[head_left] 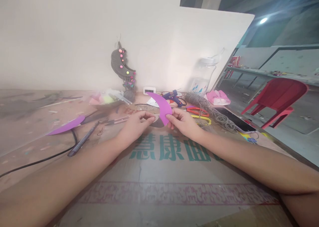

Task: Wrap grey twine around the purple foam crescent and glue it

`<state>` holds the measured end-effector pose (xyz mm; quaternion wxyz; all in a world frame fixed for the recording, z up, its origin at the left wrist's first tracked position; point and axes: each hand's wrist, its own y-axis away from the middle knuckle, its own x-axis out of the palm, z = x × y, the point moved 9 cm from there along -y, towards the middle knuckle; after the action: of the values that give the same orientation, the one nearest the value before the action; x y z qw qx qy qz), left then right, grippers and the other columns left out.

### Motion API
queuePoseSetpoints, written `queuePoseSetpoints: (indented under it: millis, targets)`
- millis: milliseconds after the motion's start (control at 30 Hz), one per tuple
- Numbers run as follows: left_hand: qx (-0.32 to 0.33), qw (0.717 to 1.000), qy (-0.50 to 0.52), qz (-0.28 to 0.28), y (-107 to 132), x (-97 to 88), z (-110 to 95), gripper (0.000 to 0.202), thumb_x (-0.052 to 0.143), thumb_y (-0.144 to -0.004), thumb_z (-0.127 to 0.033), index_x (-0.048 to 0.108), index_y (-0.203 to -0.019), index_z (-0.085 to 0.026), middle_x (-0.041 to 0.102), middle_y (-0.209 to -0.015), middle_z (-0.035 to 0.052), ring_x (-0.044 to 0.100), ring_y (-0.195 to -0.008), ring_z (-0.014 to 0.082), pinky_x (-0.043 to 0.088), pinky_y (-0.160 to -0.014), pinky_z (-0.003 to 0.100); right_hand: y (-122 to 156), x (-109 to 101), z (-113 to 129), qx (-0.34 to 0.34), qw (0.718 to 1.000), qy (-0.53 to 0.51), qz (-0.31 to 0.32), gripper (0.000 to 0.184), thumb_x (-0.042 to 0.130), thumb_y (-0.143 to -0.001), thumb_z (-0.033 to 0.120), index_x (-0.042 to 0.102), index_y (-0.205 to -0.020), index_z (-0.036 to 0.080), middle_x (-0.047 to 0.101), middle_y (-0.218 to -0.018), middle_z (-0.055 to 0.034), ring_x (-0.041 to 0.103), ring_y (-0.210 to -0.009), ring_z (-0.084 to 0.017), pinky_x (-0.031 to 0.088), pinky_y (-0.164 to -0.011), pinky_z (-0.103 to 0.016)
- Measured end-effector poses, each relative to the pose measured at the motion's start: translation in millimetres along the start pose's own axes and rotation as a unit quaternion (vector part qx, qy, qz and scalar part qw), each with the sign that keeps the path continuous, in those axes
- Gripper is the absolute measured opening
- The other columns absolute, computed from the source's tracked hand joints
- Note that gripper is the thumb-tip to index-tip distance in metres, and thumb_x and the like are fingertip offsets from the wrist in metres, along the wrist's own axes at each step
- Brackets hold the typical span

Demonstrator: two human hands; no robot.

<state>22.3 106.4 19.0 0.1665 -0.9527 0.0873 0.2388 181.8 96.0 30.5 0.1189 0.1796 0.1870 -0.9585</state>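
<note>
In the head view, we see both forearms stretched forward over a sheet of cardboard [171, 173] printed with green characters, which lies on the desk [30, 137]. The right hand [183, 122] pinches the lower end of a purple crescent [161, 106] between thumb and fingers [171, 118], held just above the cardboard between the two hands. The crescent's long axis runs from that pinched end up and to the left. Its free tip points away from us toward the wall, and its outer curve bulges to the upper right. The left hand [136, 124] has its fingers curled narrow, with the tips at a grey-brown piece [157, 123] under the crescent. We cannot tell whether they grip it.

A second purple crescent [66, 125] lies flat at the left, near a black cable [37, 160]. Behind the hands we find a glue gun [174, 97], red and yellow scissors [199, 113], a tangle of twine [210, 108] and a phone [235, 120]. A decorated crescent ornament [122, 65] leans on the wall.
</note>
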Motion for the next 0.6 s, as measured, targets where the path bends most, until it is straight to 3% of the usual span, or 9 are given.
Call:
queuePoseSetpoints:
  millis: [200, 400, 600]
  targets:
    - [0.005, 1.000, -0.025, -0.002, 0.8, -1.1, -1.8, 0.037, 0.051, -0.082, -0.053, 0.065, -0.086, -0.019, 0.067, -0.082, 0.0007, 0.055, -0.069, 0.0152, 0.039, -0.061, 0.026, -0.5, 0.3, -2.3, 0.000, 1.000, -0.010, 0.004, 0.027, 0.056, -0.086, 0.045, 0.055, -0.080, 0.019, 0.060, -0.062, 0.0016, 0.053, -0.052, -0.011, 0.043, -0.049, -0.024]
    - [0.001, 1.000, -0.005, 0.023, 0.8, 4.2, 0.5, 0.036, 0.052, -0.081, -0.052, 0.067, -0.091, -0.020, 0.069, -0.086, 0.0009, 0.056, -0.066, 0.0146, 0.040, -0.059, 0.026, 0.1, 0.6, -1.9, 0.000, 1.000, -0.006, 0.004, 0.028, 0.056, -0.085, 0.047, 0.055, -0.080, 0.019, 0.060, -0.062, 0.0015, 0.053, -0.052, -0.012, 0.043, -0.050, -0.024]
    - [0.016, 0.999, -0.024, 0.024, -0.2, 3.8, -2.1, 0.040, 0.049, -0.083, -0.052, 0.071, -0.096, -0.020, 0.070, -0.096, 0.0027, 0.060, -0.085, 0.0191, 0.043, -0.070, 0.027, -0.4, 0.6, -0.1, -0.002, 1.000, -0.004, 0.001, 0.028, 0.056, -0.086, 0.046, 0.055, -0.080, 0.019, 0.060, -0.062, 0.0017, 0.053, -0.052, -0.011, 0.044, -0.051, -0.024]
